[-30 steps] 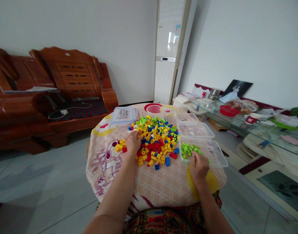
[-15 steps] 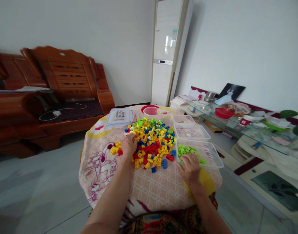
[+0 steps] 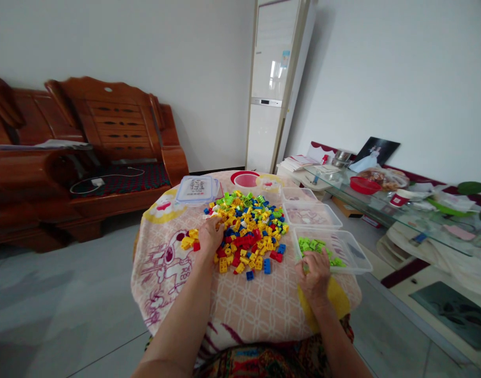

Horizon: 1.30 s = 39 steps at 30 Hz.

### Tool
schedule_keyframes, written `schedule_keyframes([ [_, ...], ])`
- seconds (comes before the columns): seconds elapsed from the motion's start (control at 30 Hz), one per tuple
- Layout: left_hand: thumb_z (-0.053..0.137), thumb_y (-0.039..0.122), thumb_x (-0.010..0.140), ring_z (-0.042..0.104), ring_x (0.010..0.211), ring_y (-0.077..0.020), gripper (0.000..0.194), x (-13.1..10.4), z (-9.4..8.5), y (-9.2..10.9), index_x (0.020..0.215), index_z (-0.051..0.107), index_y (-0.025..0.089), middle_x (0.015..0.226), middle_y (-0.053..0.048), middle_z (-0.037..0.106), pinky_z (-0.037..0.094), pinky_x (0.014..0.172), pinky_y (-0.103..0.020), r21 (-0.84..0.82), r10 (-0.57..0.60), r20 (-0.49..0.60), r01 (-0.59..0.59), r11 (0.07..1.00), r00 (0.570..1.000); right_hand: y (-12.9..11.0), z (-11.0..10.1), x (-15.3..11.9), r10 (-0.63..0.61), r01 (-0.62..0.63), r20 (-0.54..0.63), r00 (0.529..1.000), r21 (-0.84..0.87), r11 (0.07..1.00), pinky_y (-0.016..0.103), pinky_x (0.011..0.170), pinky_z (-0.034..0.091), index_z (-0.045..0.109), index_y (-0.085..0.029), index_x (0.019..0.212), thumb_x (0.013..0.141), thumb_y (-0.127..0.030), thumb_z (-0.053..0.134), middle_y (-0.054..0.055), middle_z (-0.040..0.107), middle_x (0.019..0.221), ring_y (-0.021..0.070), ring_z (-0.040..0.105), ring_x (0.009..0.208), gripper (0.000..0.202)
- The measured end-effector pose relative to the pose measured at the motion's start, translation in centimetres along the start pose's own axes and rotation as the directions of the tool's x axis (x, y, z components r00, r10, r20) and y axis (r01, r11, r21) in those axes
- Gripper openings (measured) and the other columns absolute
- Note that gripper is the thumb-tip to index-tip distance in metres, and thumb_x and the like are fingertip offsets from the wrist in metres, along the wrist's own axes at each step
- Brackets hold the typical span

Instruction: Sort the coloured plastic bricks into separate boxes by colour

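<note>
A heap of toy building bricks in yellow, red, blue and green lies mid-table. At its left edge is my left hand, fingers curled down against the bricks; what they hold, if anything, is hidden. My right hand grips the near left corner of a clear plastic box, with its fingers over the rim. Inside that box are light green bricks, gathered toward its left side. A few yellow bricks lie left of my left hand.
Two more clear boxes, a middle one and a far one, line the table's right side. A blue-edged lid lies at the back left. Patterned cloth covers the round table. A cluttered glass-topped stand is to the right.
The nearest box has slid a little to the right, away from the heap, along with my right hand. My left hand stays at the heap's left edge. The view has shifted slightly.
</note>
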<state>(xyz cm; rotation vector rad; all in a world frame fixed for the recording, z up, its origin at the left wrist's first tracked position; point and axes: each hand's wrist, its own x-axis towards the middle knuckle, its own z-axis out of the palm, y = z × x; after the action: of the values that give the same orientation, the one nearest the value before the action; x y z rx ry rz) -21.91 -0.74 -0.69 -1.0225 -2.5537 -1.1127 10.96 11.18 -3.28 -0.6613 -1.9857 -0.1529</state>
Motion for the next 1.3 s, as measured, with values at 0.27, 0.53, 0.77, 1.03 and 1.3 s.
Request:
schedule_keyframes([
  [0.27,0.052,0.028,0.086,0.060,0.117,-0.0242,0.031,-0.1,0.1,0.0,0.111,0.068,0.019,0.125,-0.010,0.066,0.045,0.102,-0.039,0.005,0.034,0.026,-0.035,0.999,0.999,0.3,0.1,-0.4,-0.004,0.004,0.011,1.000,0.003,1.000,0.047,0.099,0.043,0.054,-0.022,0.077,0.080,-0.013,0.053,0.002,0.065,0.078,0.0195,0.058,0.078,0.010],
  [0.53,0.055,0.027,0.084,0.061,0.115,-0.0239,0.029,-0.1,-0.1,0.0,0.108,0.069,0.021,0.121,-0.008,0.068,0.046,0.102,-0.039,-0.044,-0.009,-0.001,0.008,0.999,1.000,0.3,-0.1,-0.3,0.007,-0.007,0.025,1.000,0.004,1.000,0.042,0.092,0.045,0.057,-0.022,0.074,0.082,-0.017,0.055,0.001,0.060,0.069,0.0195,0.055,0.073,0.010],
  [0.77,0.052,0.025,0.085,0.064,0.108,-0.0224,0.027,-1.6,0.4,4.1,0.104,0.072,0.021,0.111,-0.008,0.072,0.048,0.101,-0.041,-0.203,0.271,-0.063,-0.279,0.939,0.960,0.5,0.0,-0.2,-0.001,0.003,0.043,0.999,-0.041,0.999,0.036,0.079,0.043,0.055,-0.022,0.069,0.087,-0.022,0.054,0.002,0.058,0.066,0.0203,0.053,0.074,0.019],
  [1.03,0.059,0.027,0.083,0.063,0.104,-0.0249,0.028,-2.1,2.8,10.4,0.108,0.070,0.020,0.107,-0.010,0.071,0.048,0.095,-0.038,-0.026,0.409,0.193,-0.412,0.911,0.892,0.2,-0.2,-0.2,0.022,-0.018,0.070,0.997,-0.058,0.998,0.033,0.073,0.038,0.052,-0.021,0.068,0.089,-0.023,0.053,0.001,0.053,0.066,0.0189,0.049,0.071,0.021],
  [1.3,0.058,0.021,0.083,0.061,0.103,-0.0269,0.017,-2.2,4.3,11.0,0.097,0.068,0.019,0.101,-0.011,0.071,0.043,0.092,-0.042,0.042,0.354,0.218,-0.371,0.928,0.909,0.1,-0.2,-0.1,0.024,-0.021,0.065,0.998,-0.045,0.999,0.032,0.074,0.037,0.052,-0.021,0.067,0.089,-0.023,0.054,0.002,0.055,0.067,0.0185,0.050,0.072,0.022],
])
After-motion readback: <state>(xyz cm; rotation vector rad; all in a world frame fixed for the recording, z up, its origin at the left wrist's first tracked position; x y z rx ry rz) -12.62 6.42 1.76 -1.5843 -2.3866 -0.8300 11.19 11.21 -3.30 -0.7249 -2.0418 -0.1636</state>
